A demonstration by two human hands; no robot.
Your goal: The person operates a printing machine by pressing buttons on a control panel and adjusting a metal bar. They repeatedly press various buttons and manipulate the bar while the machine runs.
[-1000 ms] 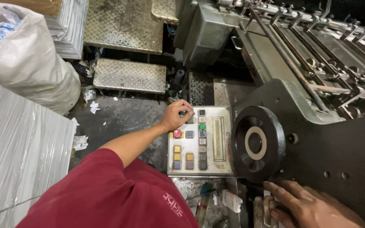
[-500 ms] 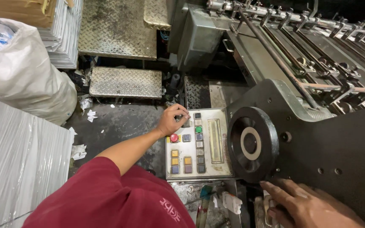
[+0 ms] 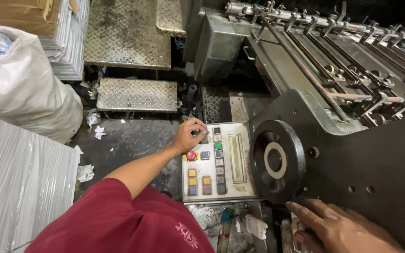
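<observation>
Here the left hand [image 3: 189, 135] pinches a control panel [image 3: 217, 161] knob, grip closed; right hand [image 3: 341, 229] rests flat, fingers spread.

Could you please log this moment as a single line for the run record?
left hand: fingers on knob at control panel top | right hand: flat, below black handwheel | red button: untouched

The left hand [image 3: 189, 136] hides the control under its fingers; the frame edge crops the right hand [image 3: 341, 227].

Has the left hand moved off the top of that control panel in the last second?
No. The left hand stays at the upper left corner of the control panel, just above the red button.
</observation>
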